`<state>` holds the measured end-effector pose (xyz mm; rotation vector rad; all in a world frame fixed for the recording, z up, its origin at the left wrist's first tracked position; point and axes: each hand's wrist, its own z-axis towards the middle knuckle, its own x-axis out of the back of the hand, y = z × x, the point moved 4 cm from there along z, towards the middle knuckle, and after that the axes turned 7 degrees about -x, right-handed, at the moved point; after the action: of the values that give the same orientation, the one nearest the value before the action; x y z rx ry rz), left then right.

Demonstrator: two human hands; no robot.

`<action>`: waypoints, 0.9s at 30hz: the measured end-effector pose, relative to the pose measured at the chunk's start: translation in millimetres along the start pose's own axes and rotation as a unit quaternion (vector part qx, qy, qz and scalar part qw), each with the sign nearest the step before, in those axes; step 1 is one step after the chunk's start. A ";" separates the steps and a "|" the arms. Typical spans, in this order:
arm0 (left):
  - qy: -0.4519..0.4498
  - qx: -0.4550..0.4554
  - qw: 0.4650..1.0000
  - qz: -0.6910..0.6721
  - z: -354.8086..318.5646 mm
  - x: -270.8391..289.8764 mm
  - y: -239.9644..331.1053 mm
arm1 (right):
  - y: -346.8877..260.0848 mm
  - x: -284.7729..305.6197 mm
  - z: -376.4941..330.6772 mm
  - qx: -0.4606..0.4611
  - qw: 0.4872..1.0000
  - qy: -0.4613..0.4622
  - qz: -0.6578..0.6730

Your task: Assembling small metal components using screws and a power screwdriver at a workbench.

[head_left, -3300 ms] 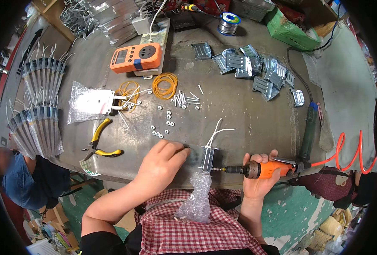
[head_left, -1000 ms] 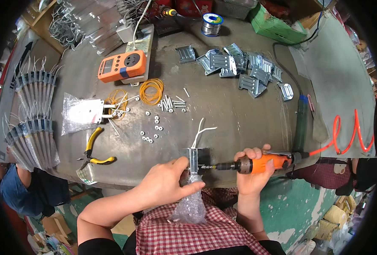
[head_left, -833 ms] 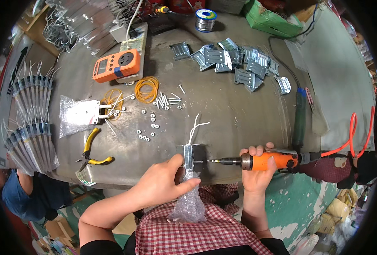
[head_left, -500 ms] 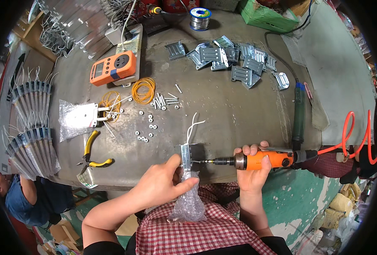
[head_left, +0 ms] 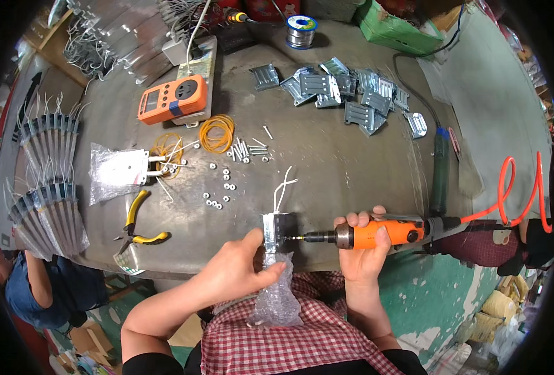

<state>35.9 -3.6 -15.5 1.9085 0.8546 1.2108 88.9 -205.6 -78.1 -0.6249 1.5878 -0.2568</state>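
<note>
Since half a second ago, the driver (head_left: 377,235) and right hand (head_left: 361,265) have moved toward the block (head_left: 270,232), and its bit (head_left: 297,237) now reaches close to the block's right side. On my feed the right hand is wrapped firmly around the driver, thumb over its orange body; the red hose (head_left: 505,194) coils off past the bench's right edge. I see the block at the middle of the front edge of the bench (head_left: 327,175), its two white wires (head_left: 280,194) pointing toward the far edge and its bubble wrap (head_left: 277,297) hanging down over the apron (head_left: 270,347). The left hand (head_left: 242,265) has its index finger against the block's left side and its thumb on the wrap, a narrow gap between them; I cannot tell whether the hidden fingers grip anything. Whether the bit meets a screw head is too small for me to read.

Left of the block, near the front left corner, lie yellow pliers (head_left: 139,225). Nuts (head_left: 225,177), screws (head_left: 242,150) and rubber bands (head_left: 217,134) are scattered farther from the front edge, with an orange meter (head_left: 170,100) beyond. Metal plates (head_left: 317,84) are heaped toward the far edge, before a green box (head_left: 395,28) at the far right corner.
</note>
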 end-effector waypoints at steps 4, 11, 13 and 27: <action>0.146 -0.214 0.959 0.114 -15.4 5.8 28.4 | -14.5 -25.4 4.1 0.023 0.998 -0.015 0.054; 0.213 -0.362 0.891 0.175 -8.5 -1.2 8.7 | -21.9 -42.7 1.1 0.007 0.977 -0.095 0.192; 0.207 -0.356 0.888 0.206 -3.4 -9.9 -7.3 | -13.1 -26.7 -2.2 -0.002 0.985 -0.064 0.163; 0.216 -0.233 0.848 0.424 37.4 56.0 -39.2 | 1.0 4.4 -4.6 -0.027 0.989 -0.020 0.141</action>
<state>83.6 55.1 -34.2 1.6273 -0.1827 2.1890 84.2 -208.0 -81.8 -0.4368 1.6274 0.0102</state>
